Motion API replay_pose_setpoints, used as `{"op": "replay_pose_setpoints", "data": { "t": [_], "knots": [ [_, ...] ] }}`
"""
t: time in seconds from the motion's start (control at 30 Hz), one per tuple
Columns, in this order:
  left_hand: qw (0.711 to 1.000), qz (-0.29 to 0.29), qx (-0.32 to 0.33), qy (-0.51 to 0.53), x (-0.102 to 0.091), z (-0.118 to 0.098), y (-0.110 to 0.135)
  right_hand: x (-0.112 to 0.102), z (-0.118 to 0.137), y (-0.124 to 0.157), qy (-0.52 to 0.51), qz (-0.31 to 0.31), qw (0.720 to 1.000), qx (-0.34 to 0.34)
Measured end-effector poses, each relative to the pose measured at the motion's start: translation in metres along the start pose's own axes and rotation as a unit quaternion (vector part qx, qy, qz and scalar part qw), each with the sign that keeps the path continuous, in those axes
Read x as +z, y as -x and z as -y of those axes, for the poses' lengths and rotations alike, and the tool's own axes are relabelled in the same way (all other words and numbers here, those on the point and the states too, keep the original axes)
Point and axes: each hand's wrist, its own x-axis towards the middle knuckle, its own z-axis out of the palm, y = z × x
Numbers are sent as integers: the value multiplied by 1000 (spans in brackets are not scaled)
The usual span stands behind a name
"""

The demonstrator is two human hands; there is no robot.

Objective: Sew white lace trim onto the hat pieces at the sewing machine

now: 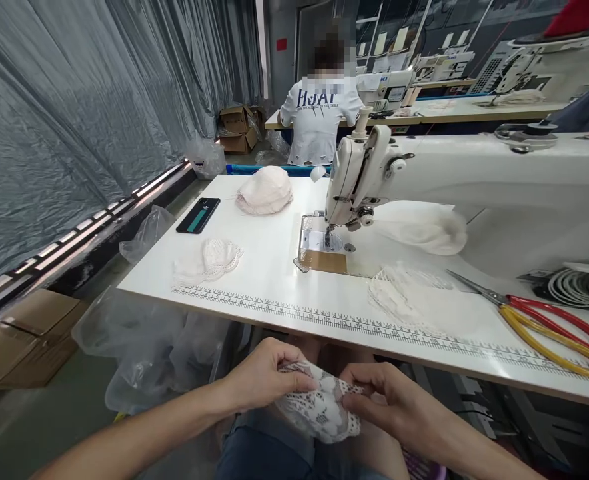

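Note:
Over my lap, just below the table's front edge, a piece of white lace fabric point(319, 407) is stretched between my two hands. My left hand point(269, 373) pinches its left end, thumb on top. At the right edge, my right hand point(379, 400) grips the lace between thumb and fingers. More pale lace point(404, 297) lies on the table beside the sewing machine point(354, 180), and another lace piece point(209, 260) rests on the left part of the tabletop. Behind it sits a pale pink rounded fabric bundle point(264, 191).
Scissors point(539, 320) with red and yellow handles lie at the table's right. A phone point(198, 215) is near the left edge. A printed ruler point(324, 317) runs along the front. Plastic bags and a cardboard box point(29, 333) stand left. A person point(319, 113) sits ahead.

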Motion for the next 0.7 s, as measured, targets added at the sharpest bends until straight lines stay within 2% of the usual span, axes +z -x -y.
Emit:
{"op": "replay_pose_setpoints", "data": {
  "t": [0.1, 0.2, 0.27, 0.33, 0.43, 0.5, 0.6, 0.7],
  "knots": [
    [1000, -10, 10, -6, -13, -17, 0, -2, 9, -5, -13, -14, 1000, -24],
    [994, -20, 49, -93, -41, -51, -15, -11, 22, -22, -18, -27, 998, -58],
    [978, -18, 88, -191, -65, -79, -39, -25, 28, -40, 65, -71, 991, -94],
    [952, -9, 99, -291, -86, -104, -73, -48, 30, -60, 196, -154, 960, -127],
    [934, 8, 82, -348, -109, -127, -130, -88, 26, -82, 322, -275, 889, -172],
    [925, 19, 68, -375, -115, -132, -160, -110, 22, -90, 406, -309, 824, -248],
    [912, 39, 49, -406, -113, -133, -186, -125, 19, -97, 547, -300, 685, -375],
    [899, 62, 35, -433, -110, -139, -196, -130, 17, -106, 637, -259, 583, -432]
  ]
}}
